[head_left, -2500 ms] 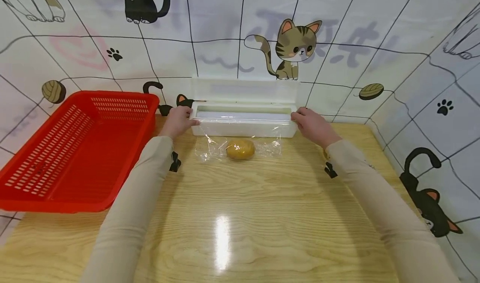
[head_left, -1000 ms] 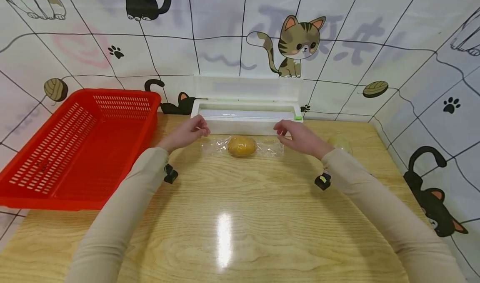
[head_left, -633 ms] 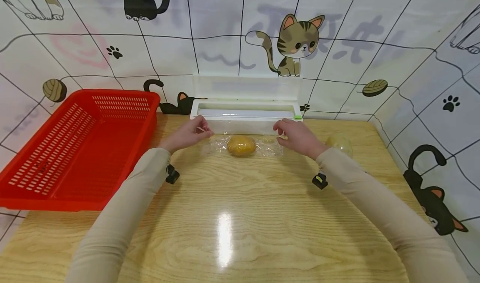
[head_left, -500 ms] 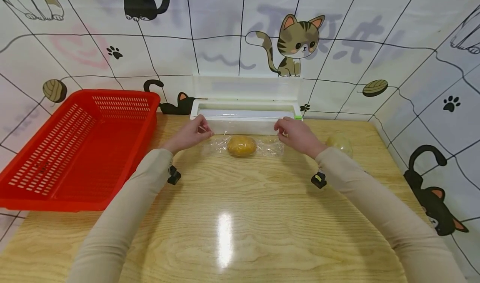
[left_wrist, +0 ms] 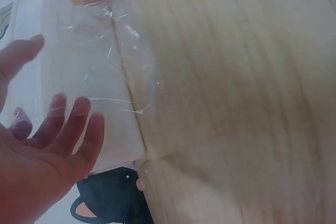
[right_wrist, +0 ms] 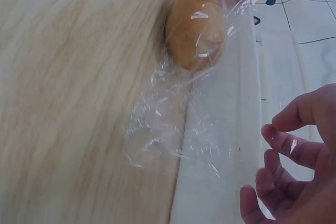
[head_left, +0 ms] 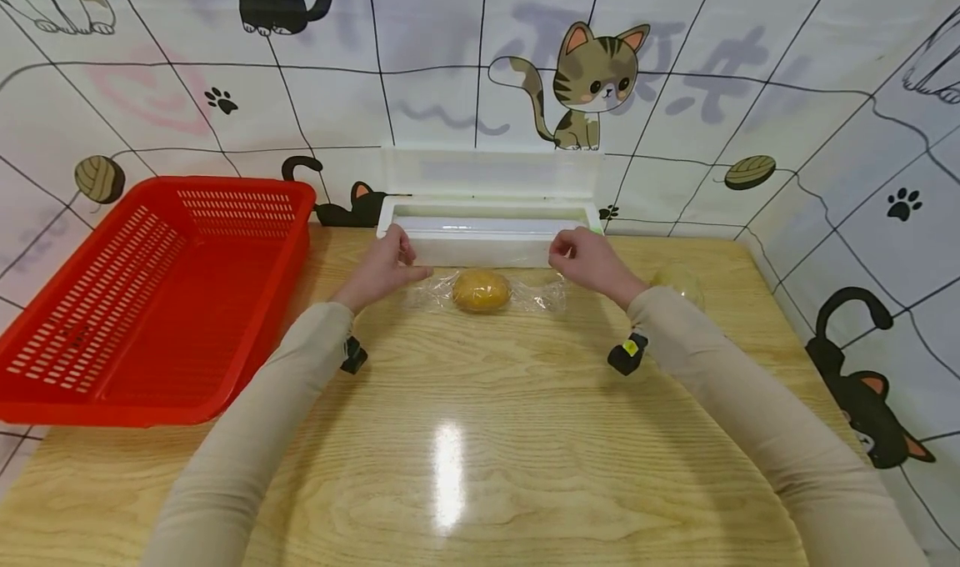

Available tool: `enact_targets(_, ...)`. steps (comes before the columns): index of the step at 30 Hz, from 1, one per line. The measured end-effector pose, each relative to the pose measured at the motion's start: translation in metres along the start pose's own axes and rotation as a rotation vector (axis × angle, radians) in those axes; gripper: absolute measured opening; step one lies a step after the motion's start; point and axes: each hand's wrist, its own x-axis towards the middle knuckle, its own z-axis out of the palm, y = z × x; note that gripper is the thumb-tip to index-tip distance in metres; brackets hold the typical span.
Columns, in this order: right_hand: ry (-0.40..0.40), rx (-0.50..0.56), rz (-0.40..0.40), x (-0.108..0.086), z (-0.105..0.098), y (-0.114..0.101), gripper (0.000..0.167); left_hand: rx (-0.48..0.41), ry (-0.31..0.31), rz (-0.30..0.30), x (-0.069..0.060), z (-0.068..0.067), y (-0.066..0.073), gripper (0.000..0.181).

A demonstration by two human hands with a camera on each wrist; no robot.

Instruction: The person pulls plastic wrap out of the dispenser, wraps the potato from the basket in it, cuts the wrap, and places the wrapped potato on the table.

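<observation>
A white cling film box (head_left: 480,254) stands at the back of the table with its lid (head_left: 491,171) raised and a roll (head_left: 483,225) inside. Clear plastic film (right_wrist: 168,124) spreads before it, around or over an oval yellow-orange thing (head_left: 481,290). My left hand (head_left: 382,268) is at the box's left front; in the left wrist view its fingers (left_wrist: 68,135) are loosely bent, thumb apart, beside the film. At the right front is my right hand (head_left: 588,260). The right wrist view has its thumb and forefinger (right_wrist: 291,148) together, with a film-like glint on them.
A red plastic basket (head_left: 172,300) stands at the left on the wooden table (head_left: 525,450). A pale, rounded, see-through thing (head_left: 678,282) lies partly behind the right forearm. Sheeting with printed cats (head_left: 435,42) rises behind the box and at the right.
Both hands left the box's ends and came to its front corners. Most recently my left thumb has parted from the fingers. My right hand has risen slightly. The yellow-orange thing stays put.
</observation>
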Motion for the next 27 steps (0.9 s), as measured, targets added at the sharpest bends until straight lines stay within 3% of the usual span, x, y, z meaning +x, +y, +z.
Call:
enact_targets(8, 0.004, 0.173, 0.171, -0.006, 0.007, -0.006, 0.024, 0.068, 0.043, 0.035, 0.000, 0.008, 0.001, 0.053)
enact_targets(16, 0.027, 0.251, 0.252, -0.008, 0.009, -0.002, 0.030, 0.052, 0.042, 0.029, 0.000, 0.012, 0.000, 0.055)
enact_targets(21, 0.042, 0.221, 0.208, -0.013, 0.012, 0.002, 0.028, 0.122, 0.021, 0.020, 0.000, 0.015, -0.001, 0.060)
enact_targets(27, 0.085, 0.073, 0.075, -0.015, 0.019, 0.004, 0.021, 0.202, -0.011, 0.049, 0.001, 0.016, -0.003, 0.063)
